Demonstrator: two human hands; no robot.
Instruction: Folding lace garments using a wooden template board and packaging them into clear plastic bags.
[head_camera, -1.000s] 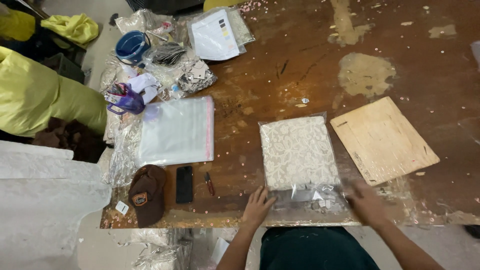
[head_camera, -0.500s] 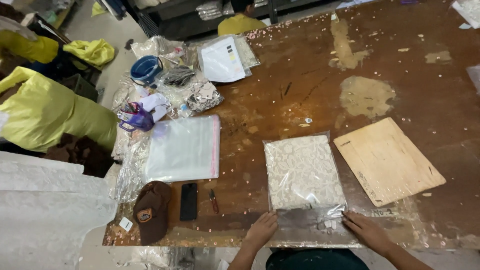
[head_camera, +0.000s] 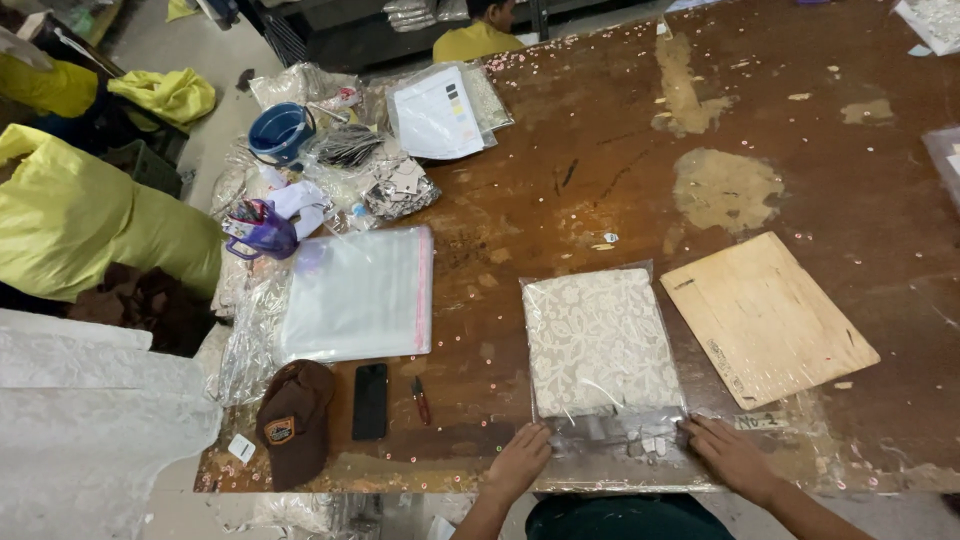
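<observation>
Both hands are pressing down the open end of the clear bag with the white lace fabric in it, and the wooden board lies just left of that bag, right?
Not quite. In the head view the wooden board lies right of the bag, not left. Both hands, left and right, do press its open end.

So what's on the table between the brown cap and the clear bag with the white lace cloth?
In the head view, a black phone and a small red pen lie between them.

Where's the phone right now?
In the head view, the black phone lies flat near the table's front edge, left of the left hand, between the brown cap and a red pen.
</observation>
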